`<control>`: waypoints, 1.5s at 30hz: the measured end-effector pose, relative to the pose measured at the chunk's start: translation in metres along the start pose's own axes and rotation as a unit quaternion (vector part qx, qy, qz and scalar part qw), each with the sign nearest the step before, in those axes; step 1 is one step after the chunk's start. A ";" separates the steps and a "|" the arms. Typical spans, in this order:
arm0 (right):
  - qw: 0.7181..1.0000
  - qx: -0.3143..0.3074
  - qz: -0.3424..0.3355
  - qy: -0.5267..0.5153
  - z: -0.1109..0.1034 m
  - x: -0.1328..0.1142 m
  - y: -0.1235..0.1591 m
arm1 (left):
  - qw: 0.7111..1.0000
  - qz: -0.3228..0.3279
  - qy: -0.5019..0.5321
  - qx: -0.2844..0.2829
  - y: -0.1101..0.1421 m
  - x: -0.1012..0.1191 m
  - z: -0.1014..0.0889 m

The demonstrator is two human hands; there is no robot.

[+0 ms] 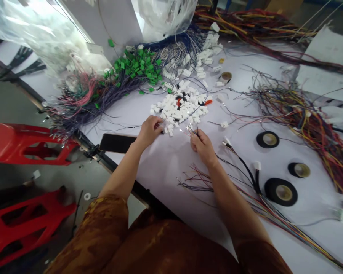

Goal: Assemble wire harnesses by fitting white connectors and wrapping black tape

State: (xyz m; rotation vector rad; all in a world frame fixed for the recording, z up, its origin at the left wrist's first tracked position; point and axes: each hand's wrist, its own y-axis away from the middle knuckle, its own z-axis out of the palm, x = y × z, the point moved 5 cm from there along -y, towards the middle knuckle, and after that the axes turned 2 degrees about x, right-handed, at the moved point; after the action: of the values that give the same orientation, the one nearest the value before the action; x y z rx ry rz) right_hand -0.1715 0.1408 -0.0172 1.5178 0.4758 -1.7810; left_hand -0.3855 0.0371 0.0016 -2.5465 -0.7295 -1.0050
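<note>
My right hand (203, 147) is closed on a few thin wires (194, 132), whose terminal ends fan out past the thumb and forefinger. To its left, my left hand (150, 131) is curled at the near-left edge of a pile of white connector housings (179, 105). Its fingertips are pressed together beside the nearest housings; whatever they pinch is too small to make out. Two red pieces and a few black ones lie within the pile. Below my right hand, loose wire ends (198, 182) spread over the white tabletop (162, 179).
A black phone (117, 143) lies by my left forearm at the table edge. Green connectors (140, 64) on purple wires lie behind. Rolls of black tape (281, 192) and a taped wire harness (254, 182) are on the right, near heaped wires (300, 114). Red stools (25, 146) stand left.
</note>
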 end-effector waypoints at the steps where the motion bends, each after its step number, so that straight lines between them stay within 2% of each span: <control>1: 1.000 0.003 -0.003 -0.002 0.000 0.000 0.000 | 1.000 0.009 -0.009 0.010 -0.005 -0.001 -0.002; 4: 1.000 0.006 -0.008 -0.003 -0.002 0.002 0.000 | 0.998 0.029 -0.041 0.026 -0.020 -0.002 -0.004; 9: 0.999 -0.002 0.007 -0.035 -0.003 0.002 -0.001 | 0.999 0.032 -0.038 0.011 -0.038 0.003 0.001; 12: 0.998 -0.007 0.017 -0.066 -0.003 0.000 -0.001 | 0.998 0.016 0.023 0.063 -0.032 0.014 -0.004; 14: 0.996 -0.015 0.022 -0.082 -0.003 -0.001 -0.001 | 0.987 -0.001 0.128 0.093 -0.020 0.024 -0.006; 15: 0.996 -0.018 0.026 -0.089 -0.002 -0.002 -0.001 | 0.978 -0.012 0.193 0.084 -0.012 0.029 -0.003; 17: 0.994 -0.020 0.029 -0.099 -0.003 -0.002 -0.001 | 0.950 -0.055 0.306 0.010 0.003 0.040 0.015; 19: 0.994 -0.021 0.029 -0.106 -0.003 -0.001 -0.002 | 0.917 -0.122 0.371 -0.081 0.019 0.048 0.038; 21: 0.993 -0.024 0.029 -0.110 -0.003 0.000 -0.002 | 0.888 -0.176 0.404 -0.129 0.029 0.052 0.057; 23: 0.994 -0.031 0.029 -0.105 -0.002 0.000 -0.002 | 0.870 -0.197 0.433 -0.129 0.033 0.054 0.068; 27: 0.997 -0.027 0.030 -0.069 0.002 0.001 -0.002 | 0.846 -0.204 0.482 -0.100 0.033 0.054 0.071; 34: 0.996 0.034 -0.034 0.071 0.007 -0.001 -0.003 | 0.818 -0.240 0.511 -0.109 0.038 0.047 0.073; 39: 1.000 0.005 0.004 0.007 0.007 0.002 -0.003 | 0.805 -0.259 0.524 -0.102 0.039 0.043 0.076; 45: 0.999 -0.039 0.020 -0.026 0.006 0.000 -0.002 | 0.818 -0.234 0.518 -0.088 0.039 0.042 0.073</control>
State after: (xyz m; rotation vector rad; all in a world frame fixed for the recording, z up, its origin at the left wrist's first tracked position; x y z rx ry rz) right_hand -0.1772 0.1380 -0.0166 1.4141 0.4799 -1.7482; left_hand -0.2978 0.0523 -0.0237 -1.4764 -0.9049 -2.3843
